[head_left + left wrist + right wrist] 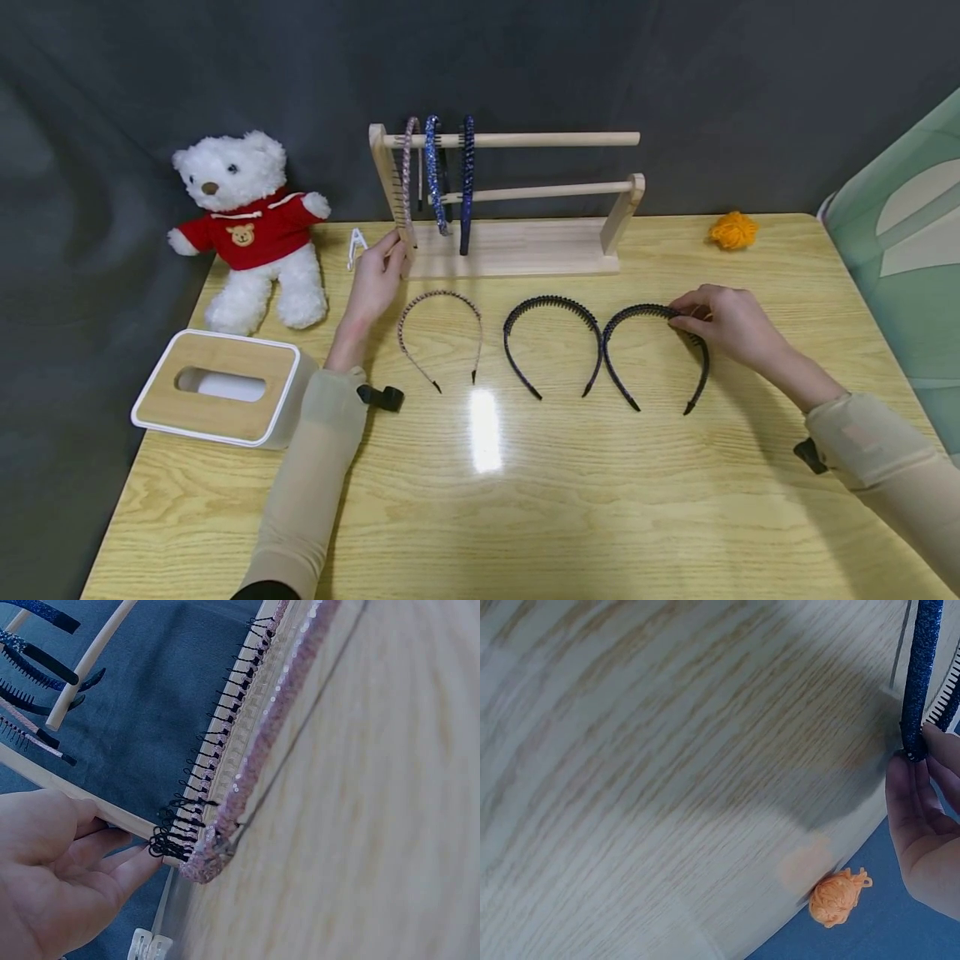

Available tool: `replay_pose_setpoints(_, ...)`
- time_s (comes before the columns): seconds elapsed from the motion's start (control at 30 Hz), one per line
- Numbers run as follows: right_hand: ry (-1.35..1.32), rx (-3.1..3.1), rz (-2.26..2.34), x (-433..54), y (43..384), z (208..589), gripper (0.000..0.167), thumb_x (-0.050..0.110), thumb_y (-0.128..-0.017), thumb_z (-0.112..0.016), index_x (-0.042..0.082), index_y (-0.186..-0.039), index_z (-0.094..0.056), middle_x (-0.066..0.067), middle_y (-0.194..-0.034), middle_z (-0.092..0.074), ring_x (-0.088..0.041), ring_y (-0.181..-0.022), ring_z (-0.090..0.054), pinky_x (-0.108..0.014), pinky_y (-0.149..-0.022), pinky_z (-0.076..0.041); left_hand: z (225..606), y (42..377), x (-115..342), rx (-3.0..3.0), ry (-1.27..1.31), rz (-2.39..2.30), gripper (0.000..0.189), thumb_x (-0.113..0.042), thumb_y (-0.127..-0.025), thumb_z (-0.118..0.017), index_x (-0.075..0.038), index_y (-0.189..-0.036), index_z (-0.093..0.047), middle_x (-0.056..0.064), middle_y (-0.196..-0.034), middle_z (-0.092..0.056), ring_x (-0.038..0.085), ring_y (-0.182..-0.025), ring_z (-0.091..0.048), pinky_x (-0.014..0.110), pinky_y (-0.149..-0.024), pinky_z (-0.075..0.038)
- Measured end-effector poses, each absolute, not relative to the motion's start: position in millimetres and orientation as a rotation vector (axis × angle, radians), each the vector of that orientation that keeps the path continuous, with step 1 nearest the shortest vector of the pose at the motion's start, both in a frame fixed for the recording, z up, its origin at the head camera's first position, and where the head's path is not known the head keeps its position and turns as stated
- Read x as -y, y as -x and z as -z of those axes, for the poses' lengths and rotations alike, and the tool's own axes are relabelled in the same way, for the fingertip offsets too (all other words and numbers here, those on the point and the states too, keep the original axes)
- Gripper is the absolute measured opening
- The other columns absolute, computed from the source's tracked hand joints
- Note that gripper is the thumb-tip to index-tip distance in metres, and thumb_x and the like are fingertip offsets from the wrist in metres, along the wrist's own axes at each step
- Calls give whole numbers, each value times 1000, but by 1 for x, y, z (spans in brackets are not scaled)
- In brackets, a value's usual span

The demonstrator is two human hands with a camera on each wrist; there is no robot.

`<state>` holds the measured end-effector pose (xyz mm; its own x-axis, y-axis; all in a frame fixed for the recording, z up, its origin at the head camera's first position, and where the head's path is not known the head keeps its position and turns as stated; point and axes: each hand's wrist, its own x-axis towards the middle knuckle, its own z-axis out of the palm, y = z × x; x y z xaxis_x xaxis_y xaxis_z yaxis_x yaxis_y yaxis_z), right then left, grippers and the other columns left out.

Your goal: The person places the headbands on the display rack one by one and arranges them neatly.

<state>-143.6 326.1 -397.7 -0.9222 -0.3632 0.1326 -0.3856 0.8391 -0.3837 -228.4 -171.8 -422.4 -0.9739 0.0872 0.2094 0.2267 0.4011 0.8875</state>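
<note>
My left hand (375, 279) holds the left end of the wooden rack (517, 258), fingers against its edge. In the left wrist view, a glittery pink headband (251, 761) with black teeth appears close to those fingers. With thumb and fingers my right hand (731, 321) pinches the upper right of a dark headband (637, 310) on the table; in the right wrist view this headband (921, 667) looks glittery blue. Beside it lie another dark toothed headband (551, 298) and a thin pink headband (438, 293). From the rack's upper bar hang a pink headband (407, 171), a glittery blue headband (431, 167) and a dark blue headband (468, 175).
A white teddy bear (243, 233) in a red sweater sits at the back left. In front of it stands a tissue box (225, 421) with a wooden lid. A white clip (356, 247) lies left of the rack, an orange yarn ball (733, 231) at the back right.
</note>
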Motion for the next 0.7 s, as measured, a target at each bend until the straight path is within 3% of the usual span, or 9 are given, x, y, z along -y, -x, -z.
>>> replay_pose_setpoints(0.2,-574,2980,-660,-328,142,394,12,2,-93,-84,-2,-103,-80,-10,-90,-78,-28,-77,-75,-26,-66,-55,422,228,172,2516,293,1624,37,-11,-117,-44,7,-145,-60,29,-108,-66,36,-88,-64,20,-62,-41)
replay_pose_setpoints(0.33,-560,2985,-654,-331,141,389,11,4,-93,-84,1,-103,-81,-6,-88,-79,-24,-78,-75,-23,-67,-52,423,228,172,2522,298,1620,37,-11,-117,-44,6,-146,-60,29,-109,-67,34,-84,-63,21,-58,-38)
replay_pose_setpoints(0.53,-466,3013,-756,-335,138,379,14,5,-93,-85,0,-106,-82,-9,-89,-80,-4,-77,-71,-10,-64,-46,424,228,173,2533,298,1614,37,-10,-117,-44,5,-148,-59,29,-114,-67,33,-79,-60,21,-57,-38)
replay_pose_setpoints(0.7,-335,3011,-921,-338,132,366,16,4,-94,-84,-2,-109,-81,-13,-90,-80,14,-75,-63,-10,-62,-46,423,228,173,2516,309,1616,35,-6,-116,-44,8,-144,-60,30,-116,-67,36,-86,-63,21,-60,-39)
